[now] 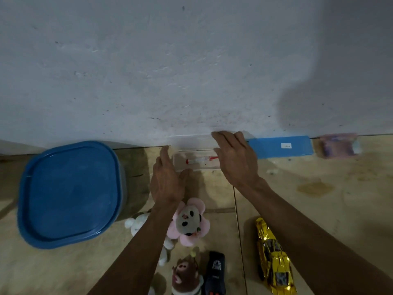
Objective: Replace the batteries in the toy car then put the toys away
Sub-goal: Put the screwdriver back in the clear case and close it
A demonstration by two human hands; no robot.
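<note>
A clear plastic case (195, 161) with a red-tipped tool inside lies on the floor against the wall. My left hand (168, 179) is open at its left end, fingers apart, touching or nearly touching it. My right hand (236, 156) is spread over its right end; whether it grips the case is unclear. A gold toy car (273, 256) sits near my right forearm. A black toy car (215, 273) lies at the bottom centre. A pink flower plush with a panda face (189, 222), a brown plush (186, 273) and a white plush (138, 223) lie under my left forearm.
A large blue-lidded tub (68, 192) stands at the left by the wall. A flat blue box (280, 146) lies along the wall right of the case, with a small pinkish packet (339, 145) beyond it. The floor is tan tile.
</note>
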